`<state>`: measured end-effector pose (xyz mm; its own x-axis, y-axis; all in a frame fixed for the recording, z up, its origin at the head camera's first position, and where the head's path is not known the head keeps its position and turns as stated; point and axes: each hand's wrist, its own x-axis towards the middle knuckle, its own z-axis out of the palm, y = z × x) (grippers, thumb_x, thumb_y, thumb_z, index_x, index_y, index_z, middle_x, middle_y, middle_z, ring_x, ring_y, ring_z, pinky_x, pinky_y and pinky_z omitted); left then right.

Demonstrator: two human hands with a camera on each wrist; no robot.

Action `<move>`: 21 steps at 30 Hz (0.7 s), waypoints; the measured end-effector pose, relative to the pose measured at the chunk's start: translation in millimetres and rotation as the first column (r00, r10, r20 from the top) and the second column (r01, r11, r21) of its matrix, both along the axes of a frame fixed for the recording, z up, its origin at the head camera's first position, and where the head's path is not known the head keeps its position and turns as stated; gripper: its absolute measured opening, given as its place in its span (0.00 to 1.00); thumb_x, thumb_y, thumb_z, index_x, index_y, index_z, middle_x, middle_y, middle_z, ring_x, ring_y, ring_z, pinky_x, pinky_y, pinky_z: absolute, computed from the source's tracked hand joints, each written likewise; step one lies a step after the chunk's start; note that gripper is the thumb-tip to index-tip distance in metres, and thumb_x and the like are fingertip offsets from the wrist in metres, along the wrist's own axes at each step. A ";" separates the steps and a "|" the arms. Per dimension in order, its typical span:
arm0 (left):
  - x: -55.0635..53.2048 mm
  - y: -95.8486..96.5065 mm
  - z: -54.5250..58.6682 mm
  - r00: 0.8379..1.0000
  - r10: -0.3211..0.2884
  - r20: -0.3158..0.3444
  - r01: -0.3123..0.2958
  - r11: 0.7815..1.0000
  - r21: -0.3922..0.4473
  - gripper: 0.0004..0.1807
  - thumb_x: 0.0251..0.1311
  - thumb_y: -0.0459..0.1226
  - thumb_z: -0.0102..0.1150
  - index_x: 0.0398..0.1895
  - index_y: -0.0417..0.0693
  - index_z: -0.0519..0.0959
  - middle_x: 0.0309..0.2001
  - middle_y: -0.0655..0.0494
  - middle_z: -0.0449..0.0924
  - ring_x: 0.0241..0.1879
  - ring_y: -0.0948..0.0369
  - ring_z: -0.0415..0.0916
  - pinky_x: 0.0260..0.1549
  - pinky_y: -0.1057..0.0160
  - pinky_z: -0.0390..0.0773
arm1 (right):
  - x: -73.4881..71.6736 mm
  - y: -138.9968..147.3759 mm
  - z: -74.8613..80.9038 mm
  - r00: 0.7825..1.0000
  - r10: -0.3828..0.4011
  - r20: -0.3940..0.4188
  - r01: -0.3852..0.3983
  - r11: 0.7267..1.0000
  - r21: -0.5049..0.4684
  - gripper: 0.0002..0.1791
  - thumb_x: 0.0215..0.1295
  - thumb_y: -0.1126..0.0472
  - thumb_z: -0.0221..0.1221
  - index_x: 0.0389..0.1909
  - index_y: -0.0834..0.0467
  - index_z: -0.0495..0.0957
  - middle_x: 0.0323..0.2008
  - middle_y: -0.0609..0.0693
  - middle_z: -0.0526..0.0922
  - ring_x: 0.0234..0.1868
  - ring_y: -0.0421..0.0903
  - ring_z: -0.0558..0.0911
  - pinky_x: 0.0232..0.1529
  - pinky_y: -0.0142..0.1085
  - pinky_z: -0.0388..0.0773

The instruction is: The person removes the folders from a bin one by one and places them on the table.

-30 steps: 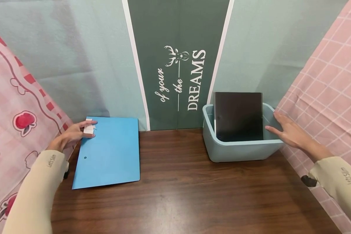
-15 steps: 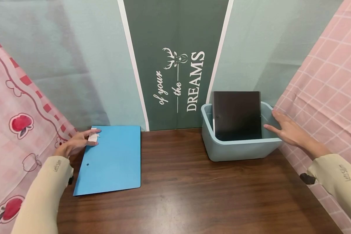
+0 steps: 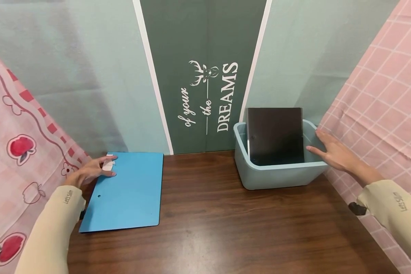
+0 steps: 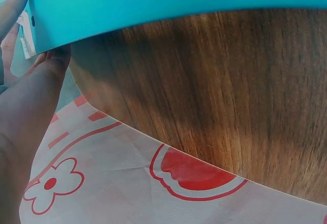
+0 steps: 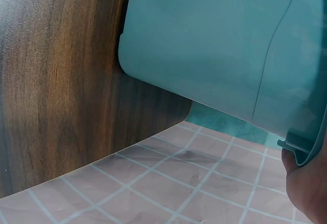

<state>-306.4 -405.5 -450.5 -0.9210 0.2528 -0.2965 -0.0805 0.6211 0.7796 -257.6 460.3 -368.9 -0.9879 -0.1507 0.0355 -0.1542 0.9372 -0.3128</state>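
At the left back of the table lies a blue folder [image 3: 130,190] with a small round hole in its cover. My left hand [image 3: 90,169] grips its left edge by a white label [image 3: 108,164], thumb and fingers on either side of it. In the left wrist view the folder [image 4: 163,1] stands slightly off the wood along its near edge. A grey-blue plastic bin [image 3: 282,178] stands at the right back, and a black folder [image 3: 275,135] leans upright inside. My right hand [image 3: 335,154] holds the bin's right rim, thumb inside; its far fingers are partly hidden.
The brown wooden table [image 3: 198,213] runs between folder and bin. Behind it hangs a green cloth [image 3: 205,38] with white lettering. Pink cloths border the sides: fruit-printed [image 3: 20,182] at left, checked [image 3: 380,102] at right.
My left hand and the blue folder have come toward the front of the table, and the folder looks flatter. My right hand stays on the bin, which shows little change.
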 end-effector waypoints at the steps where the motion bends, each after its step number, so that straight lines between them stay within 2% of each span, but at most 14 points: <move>1: -0.4 -0.3 -1.0 1.000 -0.001 0.002 0.001 1.000 -0.009 0.49 0.70 0.40 0.70 0.85 0.41 0.50 0.82 0.24 0.31 0.74 0.21 0.38 0.66 0.16 0.45 | 0.2 -0.4 0.2 1.000 -0.001 0.000 0.001 1.000 0.000 0.51 0.82 0.39 0.49 0.84 0.68 0.36 0.82 0.74 0.40 0.82 0.74 0.41 0.78 0.70 0.35; 6: -2.3 0.6 -5.4 1.000 -0.003 -0.004 0.002 0.998 -0.055 0.51 0.68 0.40 0.72 0.85 0.41 0.50 0.80 0.21 0.35 0.73 0.21 0.44 0.65 0.17 0.51 | 1.0 -0.9 0.8 1.000 -0.009 0.005 0.009 1.000 0.001 0.51 0.81 0.38 0.48 0.84 0.67 0.35 0.82 0.74 0.39 0.82 0.73 0.40 0.78 0.71 0.35; 9: 2.6 3.5 -6.6 1.000 0.005 -0.018 -0.007 0.998 -0.064 0.52 0.67 0.40 0.73 0.85 0.40 0.51 0.80 0.20 0.38 0.71 0.23 0.48 0.66 0.18 0.54 | -1.2 1.9 0.0 1.000 0.000 0.000 0.000 1.000 0.003 0.51 0.82 0.38 0.48 0.84 0.67 0.35 0.82 0.74 0.40 0.82 0.74 0.41 0.78 0.71 0.36; 16: 12.2 7.3 -8.6 0.999 0.024 -0.039 -0.028 0.994 -0.104 0.52 0.66 0.39 0.74 0.84 0.38 0.51 0.78 0.18 0.41 0.71 0.23 0.50 0.66 0.19 0.54 | -6.6 6.5 -1.3 1.000 0.017 -0.005 -0.017 1.000 0.005 0.52 0.81 0.38 0.48 0.84 0.67 0.35 0.82 0.75 0.40 0.82 0.74 0.41 0.77 0.72 0.37; 21: 19.4 9.4 -10.8 0.998 0.049 -0.047 -0.055 0.990 -0.133 0.53 0.65 0.41 0.75 0.84 0.39 0.52 0.76 0.18 0.45 0.70 0.24 0.52 0.66 0.19 0.56 | -11.3 10.0 -0.2 1.000 0.028 -0.003 -0.028 1.000 0.003 0.51 0.81 0.37 0.48 0.84 0.66 0.35 0.82 0.74 0.39 0.82 0.74 0.40 0.77 0.73 0.36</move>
